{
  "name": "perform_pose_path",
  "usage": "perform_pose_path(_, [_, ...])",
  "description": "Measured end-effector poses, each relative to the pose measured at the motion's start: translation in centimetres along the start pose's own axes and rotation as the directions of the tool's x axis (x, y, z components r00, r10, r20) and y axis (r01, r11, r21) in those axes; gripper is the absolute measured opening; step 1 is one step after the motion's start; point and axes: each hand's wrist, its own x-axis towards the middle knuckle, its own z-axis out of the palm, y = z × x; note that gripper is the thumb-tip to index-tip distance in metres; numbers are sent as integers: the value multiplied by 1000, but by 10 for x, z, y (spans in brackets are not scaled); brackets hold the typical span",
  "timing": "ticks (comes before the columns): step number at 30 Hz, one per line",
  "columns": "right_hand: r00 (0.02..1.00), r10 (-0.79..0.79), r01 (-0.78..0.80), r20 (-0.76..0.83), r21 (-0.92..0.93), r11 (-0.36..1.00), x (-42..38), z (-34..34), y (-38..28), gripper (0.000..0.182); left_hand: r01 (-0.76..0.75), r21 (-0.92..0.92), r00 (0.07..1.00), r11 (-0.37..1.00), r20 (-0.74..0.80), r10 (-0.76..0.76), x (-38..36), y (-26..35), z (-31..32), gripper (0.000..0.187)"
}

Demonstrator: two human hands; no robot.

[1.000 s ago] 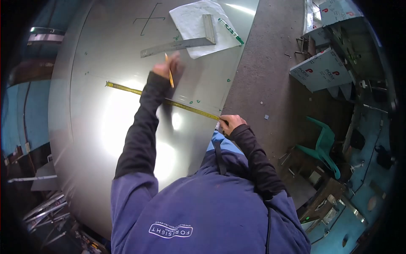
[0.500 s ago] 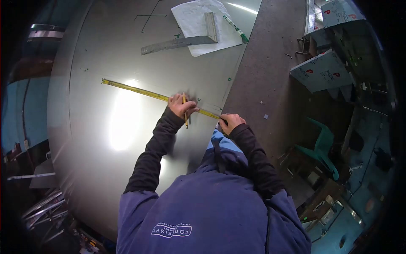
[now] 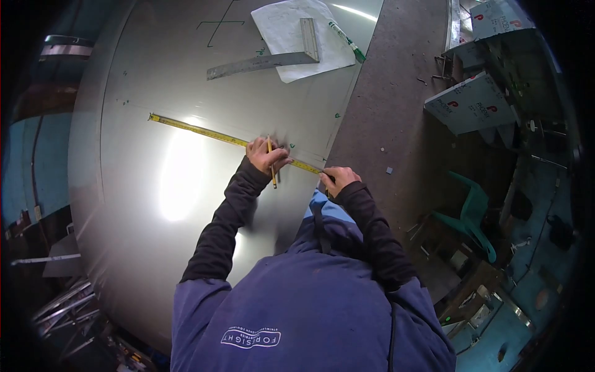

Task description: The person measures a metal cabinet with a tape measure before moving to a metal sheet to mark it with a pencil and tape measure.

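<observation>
A yellow tape measure (image 3: 204, 131) lies stretched across a shiny metal sheet (image 3: 142, 248), its hooked end far to the left. My left hand (image 3: 266, 155) is closed around a yellow pencil (image 3: 273, 173), which points up through the fingers. That same hand rests over the tape's blade, partly covering it. At the sheet's right edge, my right hand (image 3: 338, 180) grips the near end of the tape measure; its case is mostly hidden by the fingers.
Further up the sheet lie a white paper (image 3: 279, 25), a metal try square (image 3: 266, 63) and a green-and-white marker (image 3: 347, 43). Green marks and lines are drawn on the metal. To the right are the floor (image 3: 384, 93), a green chair (image 3: 468, 217) and film-covered panels (image 3: 474, 105).
Hardly anything differs: the pencil in my left hand has tilted very slightly. Both hands and the tape measure stay in place.
</observation>
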Motion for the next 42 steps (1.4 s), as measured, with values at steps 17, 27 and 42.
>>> perform_pose_path(17, [995,74,-74,-62,-6,997,-4,-2,-11,29,301,-372,934,878,-70,-350,0,-25,-88,32])
perform_pose_path(27, [995,75,-74,-62,24,997,-2,1,-7,29,360,-531,922,767,76,-380,-20,-2,-70,15])
perform_pose_path(42, [981,-79,80,-178,1,997,-4,4,-2,28,534,-438,787,724,-56,-615,-34,-163,-185,10])
